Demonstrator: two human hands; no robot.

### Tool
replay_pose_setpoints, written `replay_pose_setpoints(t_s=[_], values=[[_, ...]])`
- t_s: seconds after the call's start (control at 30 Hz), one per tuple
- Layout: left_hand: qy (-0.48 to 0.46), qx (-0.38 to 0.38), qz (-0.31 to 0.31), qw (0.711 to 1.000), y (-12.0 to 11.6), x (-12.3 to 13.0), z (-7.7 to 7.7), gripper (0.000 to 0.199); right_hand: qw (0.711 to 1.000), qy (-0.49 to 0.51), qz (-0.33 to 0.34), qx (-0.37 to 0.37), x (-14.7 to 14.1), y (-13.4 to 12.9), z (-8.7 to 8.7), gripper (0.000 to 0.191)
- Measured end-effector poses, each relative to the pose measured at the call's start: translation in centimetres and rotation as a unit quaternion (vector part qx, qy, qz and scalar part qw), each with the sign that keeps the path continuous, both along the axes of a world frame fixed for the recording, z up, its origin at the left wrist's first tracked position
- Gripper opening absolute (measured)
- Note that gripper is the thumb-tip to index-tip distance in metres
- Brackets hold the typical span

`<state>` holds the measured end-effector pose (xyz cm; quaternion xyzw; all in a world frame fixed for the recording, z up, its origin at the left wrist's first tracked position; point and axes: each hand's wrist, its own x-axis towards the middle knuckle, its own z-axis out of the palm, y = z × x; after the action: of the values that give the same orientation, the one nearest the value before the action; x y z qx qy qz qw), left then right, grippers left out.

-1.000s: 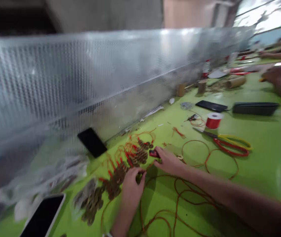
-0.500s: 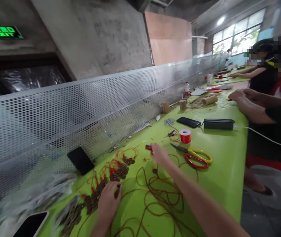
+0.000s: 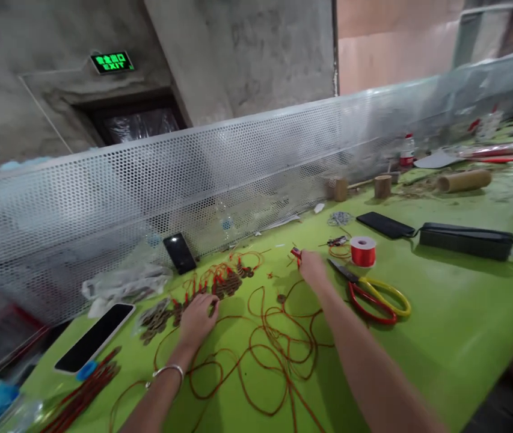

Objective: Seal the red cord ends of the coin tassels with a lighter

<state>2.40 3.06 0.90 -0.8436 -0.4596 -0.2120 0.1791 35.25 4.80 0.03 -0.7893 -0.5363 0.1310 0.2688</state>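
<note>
My right hand (image 3: pixel 314 270) is closed around a small red object with a dark end (image 3: pixel 296 252), too small to identify, above the green table. My left hand (image 3: pixel 198 319), a silver bangle on its wrist, lies by a row of brown coin-like discs (image 3: pixel 227 285) tied with red cords. Its fingers are curled; what they hold, if anything, is hidden. A long loose reddish-brown cord (image 3: pixel 263 346) coils between my forearms, with one disc (image 3: pixel 281 298) on it. Scissors (image 3: pixel 373 294) with one red and one yellow handle lie right of my right hand, beside a spool of red thread (image 3: pixel 363 252).
A perforated metal screen (image 3: pixel 238 144) borders the table's back. A dark phone (image 3: pixel 179 252) leans there; a white-edged phone (image 3: pixel 96 338) lies at left near a bundle of red-brown cords (image 3: pixel 82 394). At right are another phone (image 3: pixel 385 225) and a black box (image 3: pixel 466 240).
The view has swung left, so the co-workers at the right have left the picture. My right hand still grips the small red object; my left stays beside the discs.
</note>
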Motion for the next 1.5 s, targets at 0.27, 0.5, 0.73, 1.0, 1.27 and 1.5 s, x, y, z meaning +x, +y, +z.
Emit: replay_pose_setpoints(t_s=[0.27, 0.5, 0.73, 1.0, 1.27, 1.5], values=[[-0.007, -0.025, 0.034, 0.999, 0.1, 0.0, -0.1, 0.024, 0.996, 0.047, 0.02, 0.078, 4.0, 1.2, 1.0, 0.014], [-0.028, -0.061, 0.04, 0.997, -0.6, 0.3, 0.2, 0.027, 0.974, 0.134, 0.118, 0.14, 1.1, 1.0, 1.0, 0.006], [-0.066, -0.099, 0.03, 0.992, -1.1, 0.6, 0.4, 0.021, 0.921, 0.219, 0.268, 0.177, -3.8, -1.6, 1.4, 0.009], [-0.119, -0.166, 0.059, 0.977, -3.1, -1.4, 4.0, 0.019, 0.896, 0.214, 0.366, 0.134, -8.7, -4.0, 0.6, 0.01], [-0.048, -0.262, 0.077, 0.961, -15.0, -8.6, 3.1, 0.021, 0.91, 0.083, 0.399, 0.071, -6.7, -4.2, 0.8, 0.01], [-0.068, -0.27, 0.005, 0.96, -15.5, -4.2, -0.7, 0.021, 0.919, 0.117, 0.367, 0.089, -3.6, -4.3, 2.2, 0.015]])
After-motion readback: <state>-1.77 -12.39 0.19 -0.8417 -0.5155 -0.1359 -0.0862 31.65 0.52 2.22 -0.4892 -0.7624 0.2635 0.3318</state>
